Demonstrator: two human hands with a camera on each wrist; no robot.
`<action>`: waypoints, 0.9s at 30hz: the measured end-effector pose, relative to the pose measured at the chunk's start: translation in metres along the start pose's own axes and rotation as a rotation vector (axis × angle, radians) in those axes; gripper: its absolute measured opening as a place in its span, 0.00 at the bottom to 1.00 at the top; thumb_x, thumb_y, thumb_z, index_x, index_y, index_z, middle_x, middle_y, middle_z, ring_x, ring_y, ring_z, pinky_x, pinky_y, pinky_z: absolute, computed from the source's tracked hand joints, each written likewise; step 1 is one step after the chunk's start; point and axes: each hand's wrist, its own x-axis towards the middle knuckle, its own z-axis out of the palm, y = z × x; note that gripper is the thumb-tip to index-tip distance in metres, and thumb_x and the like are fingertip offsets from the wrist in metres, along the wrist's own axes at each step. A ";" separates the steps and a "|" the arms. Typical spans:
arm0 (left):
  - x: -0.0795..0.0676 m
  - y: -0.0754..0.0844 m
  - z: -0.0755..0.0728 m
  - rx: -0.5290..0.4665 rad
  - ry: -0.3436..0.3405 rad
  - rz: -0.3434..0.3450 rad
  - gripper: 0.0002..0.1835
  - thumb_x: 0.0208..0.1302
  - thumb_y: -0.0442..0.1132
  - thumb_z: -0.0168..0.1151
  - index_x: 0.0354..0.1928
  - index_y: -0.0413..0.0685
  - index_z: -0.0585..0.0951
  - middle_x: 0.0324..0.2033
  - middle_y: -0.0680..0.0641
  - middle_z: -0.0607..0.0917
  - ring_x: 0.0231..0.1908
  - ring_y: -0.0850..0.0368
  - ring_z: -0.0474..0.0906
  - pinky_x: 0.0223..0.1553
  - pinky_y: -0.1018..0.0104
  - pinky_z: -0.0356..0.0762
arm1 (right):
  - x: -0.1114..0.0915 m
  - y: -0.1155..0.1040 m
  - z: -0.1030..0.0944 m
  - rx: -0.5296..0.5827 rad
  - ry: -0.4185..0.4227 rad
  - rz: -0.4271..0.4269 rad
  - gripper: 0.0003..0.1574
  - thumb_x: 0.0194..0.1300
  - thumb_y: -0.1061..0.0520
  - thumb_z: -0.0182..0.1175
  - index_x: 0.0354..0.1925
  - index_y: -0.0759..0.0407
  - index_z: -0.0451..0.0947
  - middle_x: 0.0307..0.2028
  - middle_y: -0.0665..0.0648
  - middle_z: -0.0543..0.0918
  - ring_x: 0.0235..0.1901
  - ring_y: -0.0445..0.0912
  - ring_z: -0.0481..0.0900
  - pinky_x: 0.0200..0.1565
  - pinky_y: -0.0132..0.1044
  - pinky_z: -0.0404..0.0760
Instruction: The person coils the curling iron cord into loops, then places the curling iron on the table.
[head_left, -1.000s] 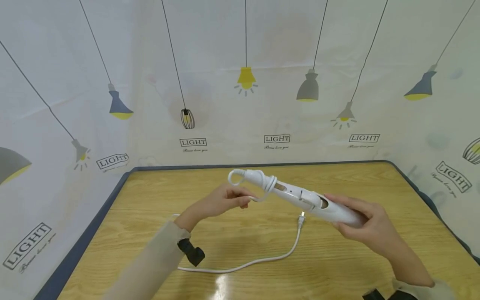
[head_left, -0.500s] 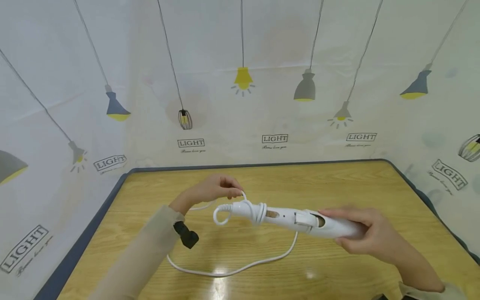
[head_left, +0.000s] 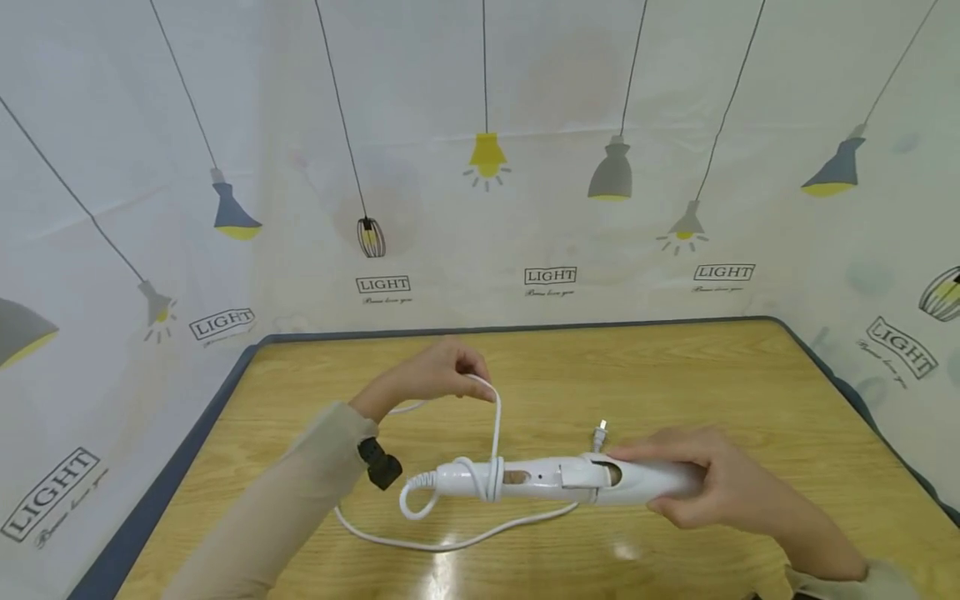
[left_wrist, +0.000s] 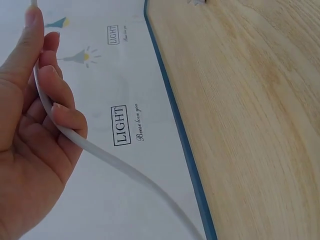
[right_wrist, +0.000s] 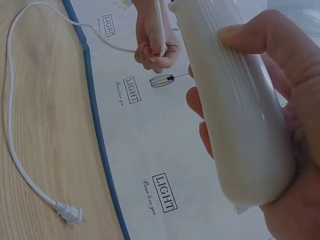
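Note:
A white hair straightener (head_left: 547, 477) is held level above the table, its right end gripped by my right hand (head_left: 731, 483). In the right wrist view that hand's thumb lies along the ribbed side of the straightener (right_wrist: 240, 115). My left hand (head_left: 435, 372), up and to the left, pinches the white power cord (head_left: 497, 429). From there the cord drops to the straightener's left part, where it is wound round the body. Across the curled fingers of my left hand (left_wrist: 45, 115) runs the cord (left_wrist: 125, 172) in the left wrist view.
The rest of the cord lies in a wide curve on the wooden table (head_left: 675, 358). Its two-prong plug (head_left: 599, 435) lies behind the straightener. A dark blue edge and a printed backdrop (head_left: 450, 208) with lamp drawings border the table.
The straightener has come lower, toward me and left, turning from slanted to nearly level. My left hand has risen with the cord, which is now stretched up from the wound part.

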 end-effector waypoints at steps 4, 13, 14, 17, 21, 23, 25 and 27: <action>0.000 0.007 -0.002 0.018 0.000 0.053 0.04 0.56 0.36 0.65 0.28 0.43 0.84 0.20 0.49 0.80 0.17 0.60 0.65 0.21 0.69 0.67 | -0.001 0.002 0.002 -0.033 -0.029 0.058 0.37 0.44 0.73 0.66 0.55 0.57 0.75 0.44 0.53 0.81 0.30 0.41 0.74 0.24 0.31 0.75; -0.010 0.037 -0.009 0.122 0.034 0.109 0.05 0.62 0.38 0.60 0.34 0.46 0.83 0.26 0.53 0.81 0.21 0.60 0.70 0.23 0.68 0.70 | -0.006 0.014 0.004 -0.038 -0.055 0.161 0.35 0.48 0.69 0.66 0.56 0.51 0.76 0.47 0.52 0.80 0.31 0.41 0.75 0.26 0.33 0.76; -0.011 0.040 -0.008 0.139 0.043 0.127 0.04 0.62 0.38 0.60 0.34 0.46 0.83 0.26 0.54 0.81 0.21 0.60 0.69 0.23 0.68 0.69 | -0.006 0.017 0.005 -0.028 -0.059 0.162 0.35 0.48 0.69 0.65 0.56 0.51 0.76 0.47 0.53 0.80 0.31 0.40 0.75 0.25 0.34 0.76; -0.013 0.049 -0.005 0.178 0.067 0.186 0.04 0.61 0.37 0.60 0.34 0.48 0.83 0.26 0.54 0.81 0.20 0.60 0.67 0.22 0.68 0.67 | -0.006 0.022 0.005 -0.016 -0.066 0.156 0.35 0.48 0.70 0.65 0.56 0.52 0.75 0.48 0.53 0.80 0.31 0.40 0.75 0.25 0.34 0.76; -0.015 0.059 0.001 0.221 0.090 0.270 0.03 0.60 0.37 0.61 0.33 0.49 0.83 0.27 0.56 0.80 0.21 0.61 0.68 0.22 0.68 0.67 | -0.005 0.026 0.004 -0.029 -0.067 0.214 0.35 0.48 0.69 0.64 0.55 0.51 0.76 0.49 0.52 0.80 0.30 0.38 0.75 0.24 0.34 0.76; -0.016 0.063 0.004 0.239 0.101 0.301 0.02 0.60 0.37 0.62 0.33 0.49 0.83 0.27 0.58 0.79 0.21 0.63 0.68 0.23 0.68 0.68 | -0.005 0.027 0.004 -0.028 -0.062 0.246 0.34 0.48 0.69 0.64 0.55 0.50 0.76 0.49 0.53 0.80 0.29 0.38 0.75 0.24 0.35 0.76; -0.017 0.066 0.008 0.253 0.113 0.325 0.02 0.59 0.37 0.62 0.33 0.49 0.83 0.28 0.58 0.79 0.23 0.64 0.68 0.24 0.69 0.68 | -0.004 0.029 0.004 -0.015 -0.057 0.273 0.35 0.49 0.70 0.64 0.56 0.50 0.76 0.48 0.54 0.80 0.28 0.38 0.74 0.23 0.35 0.77; -0.019 0.069 0.012 0.267 0.135 0.341 0.02 0.58 0.36 0.63 0.32 0.47 0.83 0.28 0.57 0.79 0.23 0.65 0.68 0.25 0.70 0.69 | -0.005 0.030 0.004 -0.009 -0.043 0.299 0.35 0.48 0.71 0.64 0.56 0.51 0.76 0.47 0.54 0.80 0.28 0.39 0.74 0.23 0.36 0.77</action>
